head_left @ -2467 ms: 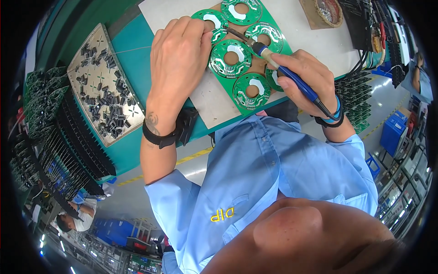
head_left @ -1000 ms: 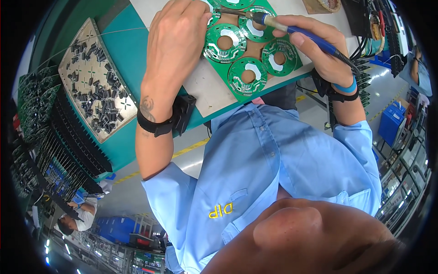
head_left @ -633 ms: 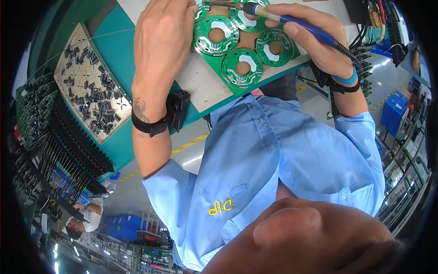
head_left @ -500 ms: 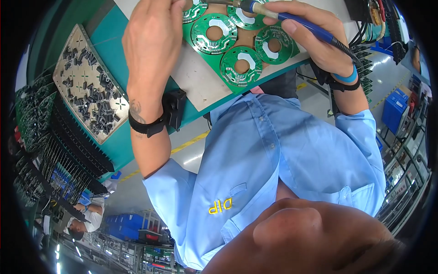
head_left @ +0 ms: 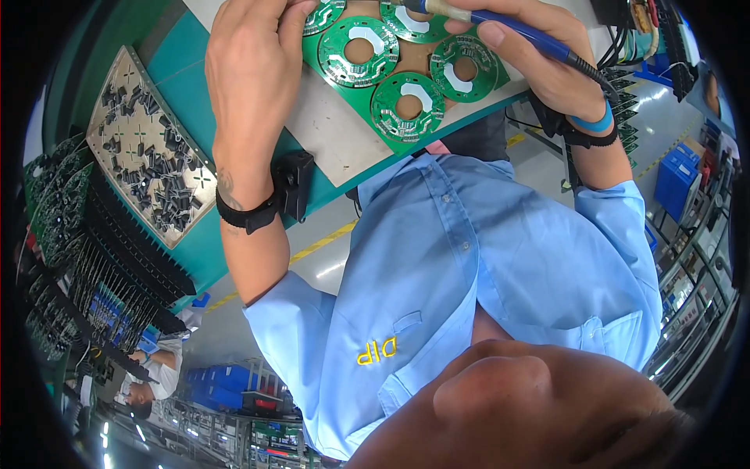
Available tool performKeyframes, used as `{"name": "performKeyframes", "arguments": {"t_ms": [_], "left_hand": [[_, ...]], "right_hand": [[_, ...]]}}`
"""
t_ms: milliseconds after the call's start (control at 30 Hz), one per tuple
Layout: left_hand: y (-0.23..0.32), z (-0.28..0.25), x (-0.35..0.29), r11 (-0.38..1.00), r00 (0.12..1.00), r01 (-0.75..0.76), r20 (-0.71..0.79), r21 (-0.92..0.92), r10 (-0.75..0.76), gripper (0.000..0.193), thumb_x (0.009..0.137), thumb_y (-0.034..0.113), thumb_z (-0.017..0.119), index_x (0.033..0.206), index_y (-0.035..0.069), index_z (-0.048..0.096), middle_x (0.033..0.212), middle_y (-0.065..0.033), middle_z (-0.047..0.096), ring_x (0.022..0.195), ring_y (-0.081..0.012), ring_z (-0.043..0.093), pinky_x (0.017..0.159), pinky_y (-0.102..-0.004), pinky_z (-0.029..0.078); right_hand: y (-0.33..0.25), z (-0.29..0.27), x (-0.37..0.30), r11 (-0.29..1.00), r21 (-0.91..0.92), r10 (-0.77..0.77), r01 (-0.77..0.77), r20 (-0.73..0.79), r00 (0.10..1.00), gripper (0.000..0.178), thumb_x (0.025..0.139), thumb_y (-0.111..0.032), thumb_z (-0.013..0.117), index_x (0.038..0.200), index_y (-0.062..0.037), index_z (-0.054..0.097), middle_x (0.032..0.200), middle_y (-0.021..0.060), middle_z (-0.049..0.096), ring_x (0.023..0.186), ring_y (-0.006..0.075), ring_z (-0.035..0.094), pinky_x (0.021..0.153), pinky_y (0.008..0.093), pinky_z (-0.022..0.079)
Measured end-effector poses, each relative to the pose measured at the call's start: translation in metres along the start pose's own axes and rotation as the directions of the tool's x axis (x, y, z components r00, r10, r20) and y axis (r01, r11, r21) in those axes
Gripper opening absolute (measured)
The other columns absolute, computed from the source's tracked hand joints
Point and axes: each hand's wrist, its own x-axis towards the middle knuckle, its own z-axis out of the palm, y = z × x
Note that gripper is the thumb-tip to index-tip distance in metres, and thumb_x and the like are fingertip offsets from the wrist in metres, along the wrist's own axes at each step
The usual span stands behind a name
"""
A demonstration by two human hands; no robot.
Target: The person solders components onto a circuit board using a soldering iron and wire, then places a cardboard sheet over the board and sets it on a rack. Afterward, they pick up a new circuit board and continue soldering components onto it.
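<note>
Green circuit boards (head_left: pixel 58 187) stand packed along black racks (head_left: pixel 133 242) at the left, as I watch over the head camera from a distance. Just beside them, a pale metal tray (head_left: pixel 125 72) on the teal bench (head_left: pixel 186 90) carries scattered black cylindrical components (head_left: pixel 176 199), thickest toward its near end. A co-worker in a white top (head_left: pixel 164 377) appears at the left, well apart from the bench. Next comes the left hand (head_left: pixel 254 59), back upward, a black strap (head_left: pixel 246 219) at the wrist; its fingertips run out of my view at the far side, so I cannot tell whether its grip is spread or pinching anything. To its right, on a pale sheet (head_left: pixel 332 141), lies a green panel (head_left: pixel 383 80) of ring-shaped circuit boards, five of them showing, between the two hands. The wearer's blue shirt (head_left: pixel 469 250) fills the near middle. At the right, the right hand (head_left: pixel 551 66) has its grip pinching a blue-handled soldering iron (head_left: pixel 523 31) slanted over the panel's far right; I cannot see the iron's tip. A blue band (head_left: pixel 594 119) circles that wrist. Blue crates (head_left: pixel 676 180) stand on the right.
</note>
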Motion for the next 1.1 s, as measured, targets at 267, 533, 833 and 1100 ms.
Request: {"name": "performKeyframes", "arguments": {"t_ms": [267, 533, 833, 1100], "left_hand": [[0.009, -0.001, 0.002, 0.986, 0.986, 0.157, 0.059, -0.048, -0.154, 0.008, 0.094, 0.000, 0.072, 0.094, -0.005, 0.065, 0.089, -0.0184, 0.062, 0.077, -0.0356, 0.063, 0.069, -0.0408, 0.049], [0.011, 0.000, 0.003, 0.965, 0.963, 0.256, 0.104, -0.051, -0.250, 0.010, 0.094, -0.001, 0.071, 0.095, -0.006, 0.063, 0.088, -0.0175, 0.061, 0.072, -0.0313, 0.062, 0.065, -0.0389, 0.048], [-0.006, 0.009, -0.003, 0.998, 0.999, -0.029, 0.025, -0.058, 0.030, 0.008, 0.094, -0.001, 0.069, 0.094, -0.006, 0.063, 0.090, -0.0194, 0.061, 0.076, -0.0363, 0.063, 0.068, -0.0416, 0.049], [0.011, 0.002, 0.002, 0.986, 0.984, 0.156, 0.095, -0.056, -0.150, 0.008, 0.093, -0.001, 0.069, 0.093, -0.006, 0.063, 0.089, -0.0194, 0.061, 0.078, -0.0381, 0.062, 0.069, -0.0428, 0.049]], "right_hand": [[-0.037, 0.018, 0.016, 0.792, -0.329, 0.465, -0.514, -0.220, 0.858, 0.029, 0.105, -0.007, 0.067, 0.131, 0.0055, 0.071, 0.111, 0.0119, 0.078, 0.095, 0.0129, 0.071, 0.082, 0.0257, 0.058], [0.002, 0.000, 0.001, 0.995, -0.085, -0.056, 0.053, -0.034, 0.998, 0.029, 0.105, -0.008, 0.068, 0.131, 0.0051, 0.072, 0.111, 0.0117, 0.078, 0.096, 0.0135, 0.072, 0.083, 0.0260, 0.058], [0.000, 0.000, 0.002, 0.999, -0.031, -0.007, 0.007, 0.001, 1.000, 0.029, 0.105, -0.006, 0.067, 0.131, 0.0052, 0.072, 0.113, 0.0125, 0.077, 0.097, 0.0142, 0.072, 0.081, 0.0259, 0.060], [0.003, -0.002, 0.003, 0.998, -0.041, -0.036, 0.037, 0.014, 0.999, 0.029, 0.105, -0.005, 0.068, 0.131, 0.0052, 0.072, 0.113, 0.0130, 0.077, 0.099, 0.0147, 0.072, 0.081, 0.0266, 0.061]]}}
